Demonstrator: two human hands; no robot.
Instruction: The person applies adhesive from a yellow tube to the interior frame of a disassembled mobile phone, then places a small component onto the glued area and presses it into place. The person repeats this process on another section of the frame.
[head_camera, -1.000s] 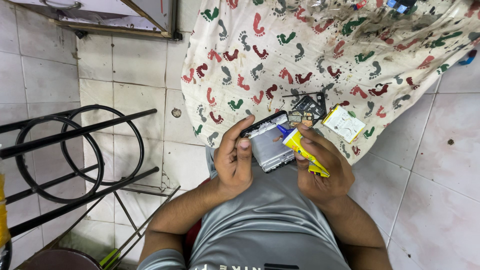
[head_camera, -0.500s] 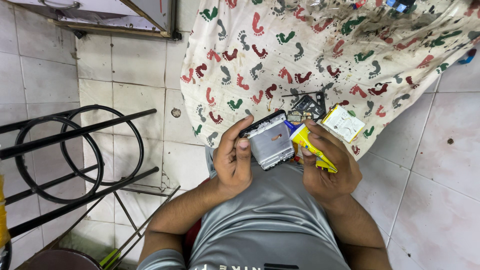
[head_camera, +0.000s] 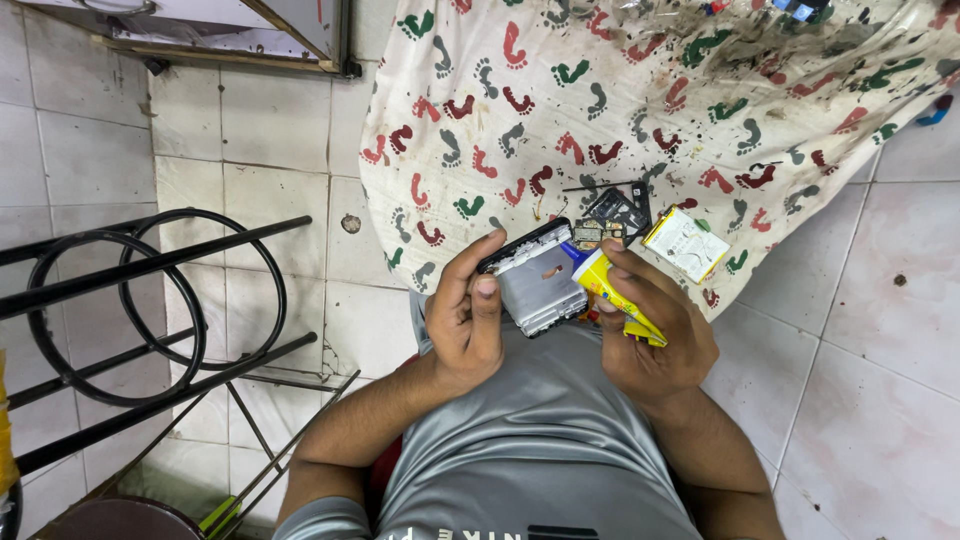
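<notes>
My left hand (head_camera: 468, 315) grips an opened phone body (head_camera: 535, 275), a dark frame with a silvery inner plate facing up. My right hand (head_camera: 650, 330) holds a small yellow glue tube (head_camera: 612, 290) with a blue nozzle, its tip resting on the phone's right edge. Both hands are close together above my grey shirt. Just beyond them on the cloth lie a small circuit board (head_camera: 612, 215) and a flat white battery with yellow edging (head_camera: 685, 242).
A white cloth printed with red, green and grey footprints (head_camera: 620, 100) covers the tiled floor ahead. A black metal stool frame with rings (head_camera: 130, 300) stands at the left. White floor tiles (head_camera: 860, 350) lie at the right.
My right hand has shifted the glue tube slightly along the phone's right edge. The left hand and phone stay almost still.
</notes>
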